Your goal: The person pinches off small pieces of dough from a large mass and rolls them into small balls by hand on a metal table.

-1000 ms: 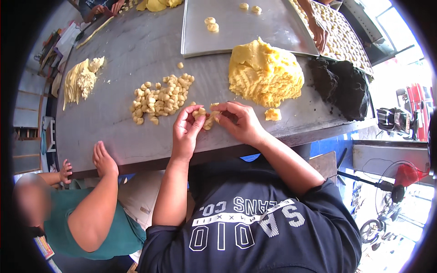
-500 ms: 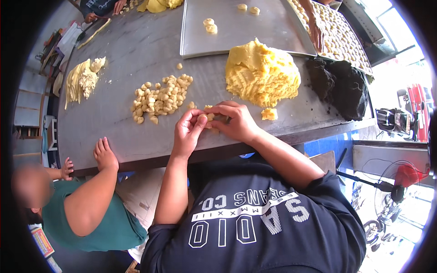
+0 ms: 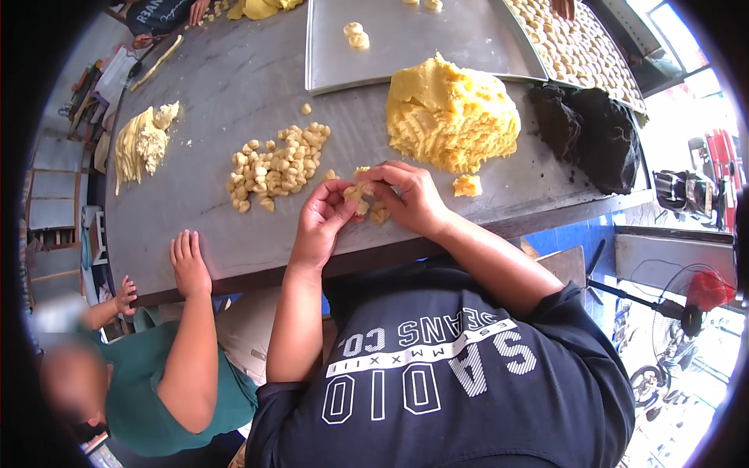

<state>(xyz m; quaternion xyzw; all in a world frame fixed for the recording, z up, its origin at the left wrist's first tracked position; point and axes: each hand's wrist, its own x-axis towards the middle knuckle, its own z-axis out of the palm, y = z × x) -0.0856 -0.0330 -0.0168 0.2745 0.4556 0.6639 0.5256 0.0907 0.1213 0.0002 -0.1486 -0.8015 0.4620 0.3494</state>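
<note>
Near the table's front edge, my left hand (image 3: 318,218) pinches a small piece of pale dough (image 3: 360,201) between thumb and fingers. My right hand (image 3: 412,201) meets it from the right, its fingertips closed on the same dough. Beneath the right fingers, another small lump (image 3: 380,214) lies partly hidden on the table. Just left of the hands is a heap of small dough balls (image 3: 279,168). Beyond my right hand rises a large mound of yellow filling (image 3: 452,117), with a small yellow lump (image 3: 467,186) broken off in front of it.
A metal tray (image 3: 421,47) holding a few round pieces stands behind the mound. Right of it, another tray (image 3: 577,51) is full of them. A dark bundle (image 3: 589,136) sits at the right edge, shredded-looking dough (image 3: 144,144) at left. A person in green (image 3: 164,382) rests a hand on the table.
My hands have drawn slightly apart at the fingertips, so more of the dough shows between them. The person at left has leaned closer, and the far worker's hand has pulled back from the full tray.
</note>
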